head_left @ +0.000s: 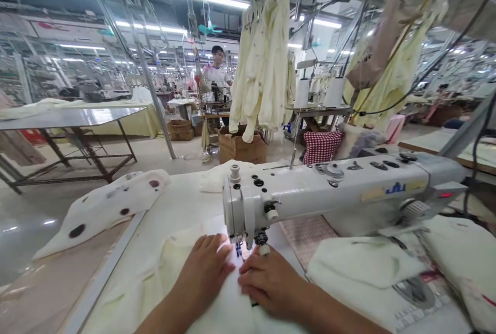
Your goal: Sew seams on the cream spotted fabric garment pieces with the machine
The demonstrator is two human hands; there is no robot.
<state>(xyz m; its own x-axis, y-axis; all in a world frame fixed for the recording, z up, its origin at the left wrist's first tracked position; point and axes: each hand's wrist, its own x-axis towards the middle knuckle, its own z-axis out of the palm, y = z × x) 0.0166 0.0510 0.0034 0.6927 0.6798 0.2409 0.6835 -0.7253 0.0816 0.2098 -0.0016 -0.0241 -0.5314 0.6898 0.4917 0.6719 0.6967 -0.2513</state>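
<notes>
Pale cloth [228,303] at lower centre of the frame, partly under the sewing machine [329,192]. Left hand [209,267] and right hand [271,282] laid on top, fingers bent; impossible to say whether pinching. Probably light, soft, prone to puckering; best steadied flat from 2 sides.

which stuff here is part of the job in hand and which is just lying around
In use:
- sewing machine
- pale fabric at the needle area, under both hands

Apparently just around:
- dark-spotted white cloth, left
- red-and-white checked cushion, behind the machine
- cardboard box on the floor
- pale garments hanging above it
</notes>
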